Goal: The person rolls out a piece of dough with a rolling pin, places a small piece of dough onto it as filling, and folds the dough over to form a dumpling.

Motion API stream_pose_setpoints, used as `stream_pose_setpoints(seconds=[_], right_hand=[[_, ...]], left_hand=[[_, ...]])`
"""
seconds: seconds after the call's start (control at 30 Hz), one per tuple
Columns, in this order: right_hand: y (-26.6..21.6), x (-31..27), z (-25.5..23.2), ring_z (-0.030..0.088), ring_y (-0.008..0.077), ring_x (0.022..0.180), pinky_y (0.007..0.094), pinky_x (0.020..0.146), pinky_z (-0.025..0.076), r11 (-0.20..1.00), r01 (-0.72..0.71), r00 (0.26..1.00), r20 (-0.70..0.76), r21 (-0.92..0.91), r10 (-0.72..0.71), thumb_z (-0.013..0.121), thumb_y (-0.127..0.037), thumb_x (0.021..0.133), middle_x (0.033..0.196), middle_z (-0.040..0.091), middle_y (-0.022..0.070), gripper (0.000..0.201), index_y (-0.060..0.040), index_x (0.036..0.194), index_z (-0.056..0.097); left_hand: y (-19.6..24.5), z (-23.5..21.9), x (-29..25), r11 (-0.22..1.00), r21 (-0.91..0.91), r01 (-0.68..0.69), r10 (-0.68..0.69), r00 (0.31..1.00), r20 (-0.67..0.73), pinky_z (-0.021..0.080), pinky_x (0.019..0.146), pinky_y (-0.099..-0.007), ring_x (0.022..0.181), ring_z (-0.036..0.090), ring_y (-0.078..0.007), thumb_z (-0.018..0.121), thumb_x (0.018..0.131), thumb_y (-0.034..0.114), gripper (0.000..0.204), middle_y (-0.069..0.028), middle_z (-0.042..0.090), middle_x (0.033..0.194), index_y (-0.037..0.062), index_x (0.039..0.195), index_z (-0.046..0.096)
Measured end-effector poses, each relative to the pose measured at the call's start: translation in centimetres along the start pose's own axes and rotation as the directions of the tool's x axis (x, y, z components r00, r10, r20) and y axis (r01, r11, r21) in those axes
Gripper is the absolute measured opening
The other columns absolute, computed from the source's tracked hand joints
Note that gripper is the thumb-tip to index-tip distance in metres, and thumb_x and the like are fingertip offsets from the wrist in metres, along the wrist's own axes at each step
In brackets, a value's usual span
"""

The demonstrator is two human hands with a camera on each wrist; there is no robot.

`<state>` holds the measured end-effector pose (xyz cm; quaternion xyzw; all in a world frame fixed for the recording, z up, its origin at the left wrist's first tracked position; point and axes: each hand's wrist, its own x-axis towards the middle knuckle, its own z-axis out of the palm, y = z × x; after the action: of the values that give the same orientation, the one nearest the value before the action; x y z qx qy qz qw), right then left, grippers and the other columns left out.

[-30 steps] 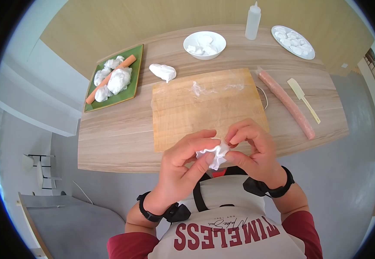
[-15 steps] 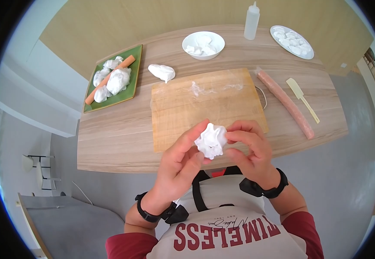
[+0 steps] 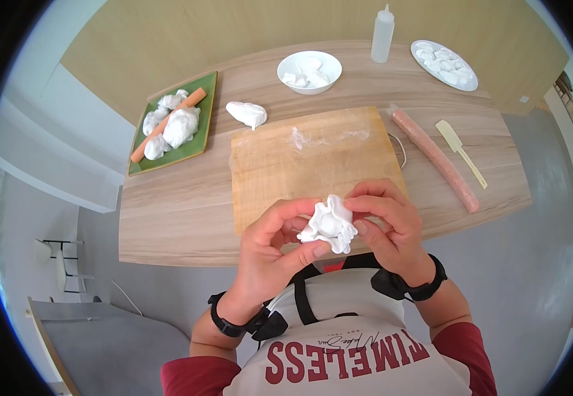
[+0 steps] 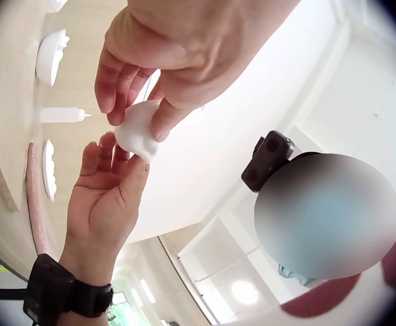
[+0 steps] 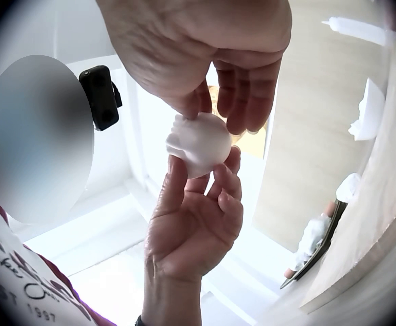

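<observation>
Head view: wooden table (image 3: 174, 218), broad, pale-grained. On top, wooden board (image 3: 313, 171), flat, with crumpled clear film (image 3: 298, 137) toward the far side. Left of the board, green plate (image 3: 207, 112), loaded with white lumps (image 3: 182, 127) and one orange stick (image 3: 168, 125) slanting across. Right of the board, long pink roll (image 3: 435, 158). Beyond the board, white bowl (image 3: 313, 90) with white scraps (image 3: 309, 71) inside.

Hands, one pair, raised near the table's front edge, facing each other. Left hand (image 3: 267, 244): in from the left, thumb along the near rim of a ruffled white piece (image 3: 331, 224), other fingers bent behind; holding it. Right hand (image 3: 395, 234): opposite, thumb against the right side, forefinger toward the far side; pinching the same piece. Space between thumb and fingers narrow on both, filled by the piece. Cannot tell how firm the pressure.

Ruffled white piece: off the board, in the air between both hands; wavy rim and hollow toward the head camera, smooth rounded back in both wrist views. Compared with half a second ago: turned, slightly nearer the body, right thumb now against its side, left fingertips lower. Suggests, as a judgement, rotation and fresh grip, with two-handed work on the wavy rim underway.
</observation>
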<state>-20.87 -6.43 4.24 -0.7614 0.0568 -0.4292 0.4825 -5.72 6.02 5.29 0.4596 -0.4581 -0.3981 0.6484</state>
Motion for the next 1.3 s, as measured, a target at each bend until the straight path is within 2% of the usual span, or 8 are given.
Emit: stream_pose_setpoints(seconds=[0.17,0.57,0.7,0.8,0.87,0.97,1.07,1.3], right_hand=[[0.1,-0.2,0.3,0.059,0.0162,0.082,0.0254,0.070,0.050,0.992,-0.059,0.997,-0.045,0.112,0.064,0.059,0.000,0.084,0.103,0.054,0.0128,0.021,0.0003,0.105,0.060],[0.5,-0.3,-0.2,0.056,0.0158,0.089,0.0247,0.072,0.049,0.970,-0.107,0.994,0.005,0.219,0.108,0.056,-0.005,0.087,0.107,0.053,0.0130,0.021,0.0003,0.107,0.058],[0.6,-0.2,-0.2,0.057,0.0155,0.088,0.0244,0.072,0.049,0.968,-0.096,0.995,0.019,0.233,0.094,0.056,-0.005,0.087,0.109,0.054,0.0135,0.019,0.0001,0.106,0.059],[0.7,-0.2,-0.1,0.057,0.0154,0.087,0.0244,0.072,0.049,0.968,-0.086,0.996,0.015,0.236,0.085,0.057,-0.005,0.087,0.108,0.055,0.0137,0.018,0.0002,0.105,0.059],[0.7,-0.2,0.0,0.057,0.0154,0.086,0.0244,0.072,0.049,0.968,-0.082,0.997,0.009,0.239,0.082,0.057,-0.005,0.087,0.107,0.055,0.0137,0.018,0.0003,0.104,0.059],[0.7,-0.2,0.0,0.058,0.0154,0.085,0.0244,0.072,0.049,0.975,-0.080,0.997,0.021,0.210,0.077,0.057,-0.003,0.086,0.106,0.056,0.0135,0.016,0.0005,0.101,0.060],[0.7,-0.2,0.0,0.058,0.0154,0.084,0.0246,0.072,0.049,0.978,-0.071,0.997,0.030,0.196,0.066,0.057,-0.002,0.086,0.105,0.056,0.0132,0.015,0.0007,0.100,0.060],[0.7,-0.3,0.5,0.058,0.0160,0.085,0.0250,0.072,0.049,0.961,-0.094,0.995,0.007,0.262,0.095,0.058,-0.001,0.085,0.106,0.056,0.0126,0.016,-0.0001,0.101,0.060]], left_hand=[[-0.5,0.4,-0.1,0.990,0.018,-0.141,0.142,0.985,-0.094,0.049,0.078,-0.0278,0.092,0.060,-0.0139,0.070,0.077,-0.001,0.045,-0.0077,0.060,0.107,0.0009,0.117,0.051],[-0.3,0.1,0.7,0.922,0.271,-0.277,0.293,0.956,-0.017,0.049,0.076,-0.0263,0.094,0.059,-0.0159,0.071,0.074,0.001,0.029,-0.0117,0.059,0.111,0.0016,0.101,0.061],[-0.3,-0.3,0.9,0.925,0.246,-0.291,0.287,0.956,0.054,0.048,0.077,-0.0264,0.093,0.058,-0.0165,0.072,0.074,0.001,0.030,-0.0120,0.058,0.110,0.0016,0.101,0.060],[-0.2,-0.1,0.7,0.970,0.147,-0.193,0.192,0.981,0.022,0.047,0.082,-0.0282,0.094,0.057,-0.0161,0.072,0.073,0.000,0.030,-0.0104,0.059,0.107,0.0016,0.101,0.060],[0.3,0.5,0.7,0.991,-0.123,-0.057,0.046,0.994,-0.096,0.044,0.086,-0.0296,0.096,0.056,-0.0147,0.073,0.073,0.000,0.037,-0.0080,0.059,0.105,0.0022,0.106,0.059],[0.2,0.1,0.7,0.989,-0.148,0.026,-0.031,0.999,-0.032,0.044,0.086,-0.0300,0.096,0.055,-0.0136,0.073,0.073,0.001,0.042,-0.0063,0.058,0.105,0.0029,0.112,0.058],[0.2,-0.5,1.1,0.994,-0.110,-0.011,0.018,0.998,0.068,0.044,0.084,-0.0299,0.096,0.054,-0.0135,0.073,0.074,0.001,0.046,-0.0058,0.057,0.106,0.0029,0.116,0.056],[-0.4,-0.4,0.8,0.982,-0.181,-0.054,0.060,0.998,0.026,0.043,0.084,-0.0295,0.098,0.052,-0.0130,0.071,0.074,-0.001,0.044,-0.0054,0.056,0.109,0.0018,0.115,0.056]])
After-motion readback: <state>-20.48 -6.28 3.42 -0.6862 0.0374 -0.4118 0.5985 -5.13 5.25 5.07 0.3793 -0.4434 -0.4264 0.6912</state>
